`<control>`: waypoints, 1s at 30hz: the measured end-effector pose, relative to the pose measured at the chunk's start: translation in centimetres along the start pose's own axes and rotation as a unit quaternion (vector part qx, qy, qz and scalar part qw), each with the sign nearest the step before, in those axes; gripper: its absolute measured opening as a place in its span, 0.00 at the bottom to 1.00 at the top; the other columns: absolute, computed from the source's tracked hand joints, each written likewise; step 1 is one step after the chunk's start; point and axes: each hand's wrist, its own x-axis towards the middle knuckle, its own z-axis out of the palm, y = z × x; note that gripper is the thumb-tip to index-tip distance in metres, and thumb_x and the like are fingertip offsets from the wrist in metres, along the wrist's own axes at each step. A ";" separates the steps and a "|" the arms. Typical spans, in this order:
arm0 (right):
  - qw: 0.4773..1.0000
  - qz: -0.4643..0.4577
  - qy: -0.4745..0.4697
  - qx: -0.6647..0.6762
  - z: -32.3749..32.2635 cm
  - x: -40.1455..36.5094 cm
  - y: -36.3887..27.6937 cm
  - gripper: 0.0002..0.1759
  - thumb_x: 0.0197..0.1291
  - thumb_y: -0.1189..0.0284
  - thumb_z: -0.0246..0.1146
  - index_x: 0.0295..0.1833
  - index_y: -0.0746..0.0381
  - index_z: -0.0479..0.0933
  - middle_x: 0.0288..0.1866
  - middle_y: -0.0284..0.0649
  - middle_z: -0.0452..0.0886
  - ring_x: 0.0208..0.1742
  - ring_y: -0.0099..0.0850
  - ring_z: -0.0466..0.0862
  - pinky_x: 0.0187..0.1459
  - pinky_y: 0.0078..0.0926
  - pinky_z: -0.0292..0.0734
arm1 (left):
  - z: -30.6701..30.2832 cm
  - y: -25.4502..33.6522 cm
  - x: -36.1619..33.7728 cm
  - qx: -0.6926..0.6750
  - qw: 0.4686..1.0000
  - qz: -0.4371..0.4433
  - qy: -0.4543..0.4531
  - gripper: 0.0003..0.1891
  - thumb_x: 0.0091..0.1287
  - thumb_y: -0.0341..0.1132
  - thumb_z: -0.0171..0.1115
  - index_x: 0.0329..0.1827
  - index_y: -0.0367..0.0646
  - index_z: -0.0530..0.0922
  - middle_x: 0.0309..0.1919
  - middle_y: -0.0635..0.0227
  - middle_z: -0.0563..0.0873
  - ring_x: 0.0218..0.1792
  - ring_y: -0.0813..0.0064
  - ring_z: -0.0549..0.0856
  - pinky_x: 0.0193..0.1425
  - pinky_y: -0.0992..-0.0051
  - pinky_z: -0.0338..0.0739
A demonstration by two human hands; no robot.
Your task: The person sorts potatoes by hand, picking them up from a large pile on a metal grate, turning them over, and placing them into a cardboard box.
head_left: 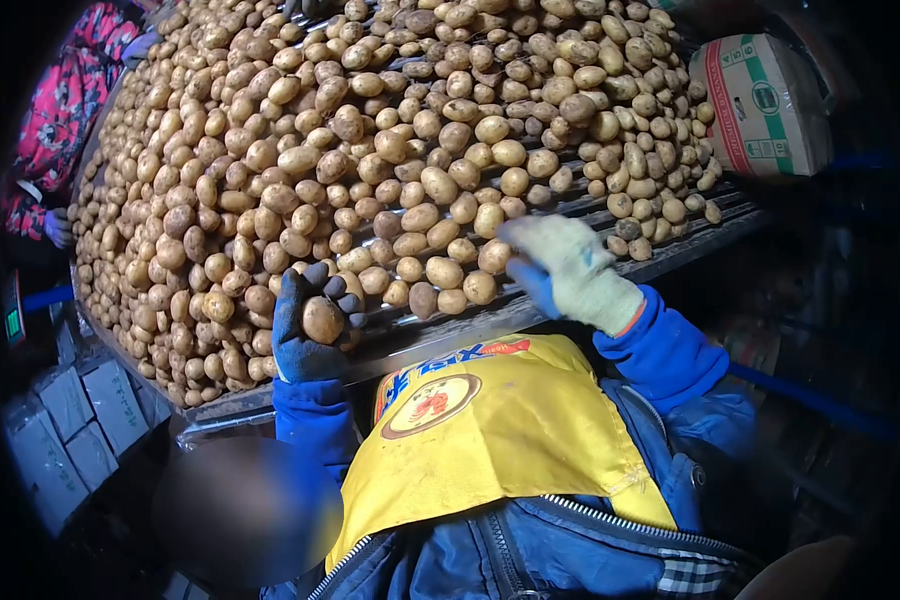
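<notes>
Potatoes [440, 186] lie in a broad heap over a slatted table [690, 243]. At the near edge, my left hand [310, 325], in a dark-palmed glove, is turned palm up with its fingers curled around a single potato [322, 320]. My right hand [560, 265], in a pale glove with blue on the fingers, hovers over the near edge of the slats, right of the nearest potatoes. It is slightly blurred; its fingers look apart and I see nothing held in them.
A cardboard box [765, 105] stands at the upper right. Stacked white boxes [90, 410] are at the lower left. A co-worker's patterned sleeve [55, 115] and gloved hand [59, 228] are at the left edge. Another dark glove [310, 8] shows at the top.
</notes>
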 end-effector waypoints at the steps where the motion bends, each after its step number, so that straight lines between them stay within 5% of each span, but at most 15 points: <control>1: 0.997 -0.049 -0.039 -0.055 0.4 -0.3 -0.6 0.21 0.65 0.67 0.66 0.63 0.54 0.82 0.62 0.42 0.85 0.63 0.41 0.84 0.59 0.45 0.78 | 0.0 -0.1 0.0 -0.005 1.000 0.007 0.004 0.24 0.81 0.58 0.58 0.58 0.45 0.84 0.43 0.64 0.90 0.36 0.64 0.89 0.38 0.62 0.85; 4: 0.979 -0.128 -0.024 -0.156 2.1 0.5 -1.2 0.20 0.63 0.67 0.64 0.61 0.46 0.83 0.63 0.36 0.83 0.61 0.40 0.82 0.58 0.45 0.76 | -0.1 -0.2 -0.2 -0.019 1.000 0.008 0.001 0.25 0.81 0.58 0.58 0.62 0.44 0.83 0.45 0.64 0.91 0.38 0.64 0.90 0.38 0.63 0.86; 8: 0.977 -0.114 -0.079 -0.160 3.0 2.3 0.5 0.24 0.57 0.62 0.72 0.61 0.48 0.83 0.61 0.35 0.82 0.64 0.42 0.80 0.57 0.47 0.77 | 0.0 -0.8 -0.6 0.014 1.000 0.000 0.011 0.27 0.82 0.58 0.56 0.65 0.44 0.81 0.51 0.61 0.91 0.42 0.62 0.91 0.40 0.63 0.86; 10: 0.993 -0.048 -0.063 -0.083 3.1 2.8 1.4 0.24 0.55 0.63 0.75 0.59 0.51 0.84 0.57 0.38 0.85 0.59 0.45 0.83 0.56 0.48 0.79 | 1.5 -1.2 -1.4 -0.011 1.000 -0.017 0.004 0.26 0.81 0.59 0.56 0.65 0.49 0.82 0.55 0.64 0.90 0.41 0.66 0.91 0.38 0.62 0.87; 11: 0.999 -0.036 -0.024 -0.021 2.4 3.5 1.5 0.25 0.53 0.65 0.78 0.57 0.55 0.85 0.53 0.43 0.86 0.54 0.50 0.85 0.56 0.48 0.81 | 0.9 -1.0 -0.9 -0.035 0.994 -0.022 -0.098 0.27 0.84 0.56 0.53 0.69 0.42 0.78 0.59 0.56 0.87 0.48 0.58 0.91 0.46 0.60 0.87; 12: 0.998 -0.026 0.047 0.028 2.3 3.8 1.6 0.25 0.55 0.64 0.80 0.58 0.59 0.85 0.52 0.45 0.87 0.52 0.46 0.88 0.56 0.44 0.84 | 0.6 -1.5 -0.7 -0.037 0.994 -0.017 -0.097 0.27 0.84 0.56 0.53 0.69 0.42 0.78 0.59 0.56 0.87 0.48 0.58 0.91 0.46 0.60 0.87; 15: 0.962 0.108 0.044 0.246 0.8 5.8 -1.4 0.29 0.61 0.59 0.81 0.62 0.64 0.84 0.51 0.44 0.88 0.55 0.31 0.88 0.57 0.31 0.84 | 1.6 -3.5 0.9 -0.119 0.973 -0.092 -0.175 0.32 0.82 0.60 0.53 0.76 0.45 0.73 0.66 0.55 0.82 0.52 0.52 0.89 0.56 0.52 0.88; 16: 0.937 0.171 -0.024 0.303 0.3 6.6 -3.1 0.28 0.65 0.62 0.78 0.64 0.66 0.83 0.52 0.44 0.88 0.52 0.30 0.88 0.55 0.29 0.85 | 1.6 -4.0 1.4 -0.123 0.971 -0.108 -0.174 0.36 0.81 0.65 0.53 0.78 0.46 0.72 0.68 0.54 0.81 0.60 0.50 0.87 0.61 0.46 0.87; 18: 0.904 0.071 -0.087 0.413 0.2 7.3 -5.2 0.28 0.69 0.64 0.76 0.68 0.66 0.81 0.54 0.44 0.88 0.48 0.27 0.88 0.53 0.28 0.86 | 3.3 -4.9 1.8 -0.130 0.970 -0.106 -0.176 0.38 0.80 0.68 0.51 0.80 0.49 0.71 0.71 0.52 0.79 0.65 0.49 0.84 0.63 0.43 0.85; 21: 0.936 0.013 -0.035 0.349 -0.1 8.7 -5.5 0.28 0.72 0.63 0.73 0.70 0.66 0.79 0.53 0.44 0.89 0.47 0.24 0.89 0.50 0.26 0.86 | 2.6 -5.2 2.3 -0.181 0.952 -0.125 -0.214 0.39 0.80 0.70 0.46 0.84 0.54 0.67 0.76 0.52 0.76 0.70 0.47 0.81 0.66 0.39 0.83; 24: 0.956 0.156 0.001 0.250 -0.3 10.6 -2.6 0.28 0.67 0.57 0.75 0.64 0.65 0.84 0.44 0.49 0.90 0.44 0.37 0.91 0.45 0.37 0.85 | 1.6 -5.1 1.3 -0.255 0.927 -0.121 -0.249 0.39 0.82 0.69 0.41 0.87 0.56 0.63 0.80 0.53 0.73 0.71 0.45 0.80 0.57 0.47 0.86; 26: 0.988 0.012 0.123 0.091 1.5 11.6 1.7 0.29 0.65 0.55 0.75 0.63 0.64 0.84 0.49 0.52 0.89 0.50 0.45 0.90 0.52 0.43 0.85 | 1.0 -4.5 0.4 -0.276 0.930 -0.093 -0.225 0.39 0.81 0.69 0.41 0.87 0.56 0.62 0.79 0.52 0.73 0.71 0.43 0.81 0.50 0.52 0.88; 28: 0.999 0.022 -0.004 0.042 2.2 12.9 3.2 0.39 0.66 0.41 0.68 0.71 0.58 0.78 0.66 0.55 0.82 0.66 0.54 0.82 0.65 0.58 0.75 | 0.6 -3.6 -0.5 -0.335 0.905 -0.050 -0.258 0.37 0.81 0.67 0.46 0.85 0.56 0.66 0.82 0.47 0.69 0.75 0.39 0.76 0.48 0.56 0.87; 30: 0.988 -0.054 -0.017 -0.145 4.7 11.7 1.2 0.44 0.64 0.34 0.64 0.76 0.52 0.75 0.74 0.54 0.75 0.76 0.61 0.71 0.70 0.72 0.63 | -1.3 -2.5 -1.9 -0.338 0.902 0.016 -0.267 0.38 0.80 0.66 0.47 0.86 0.55 0.65 0.83 0.47 0.68 0.74 0.41 0.77 0.48 0.59 0.87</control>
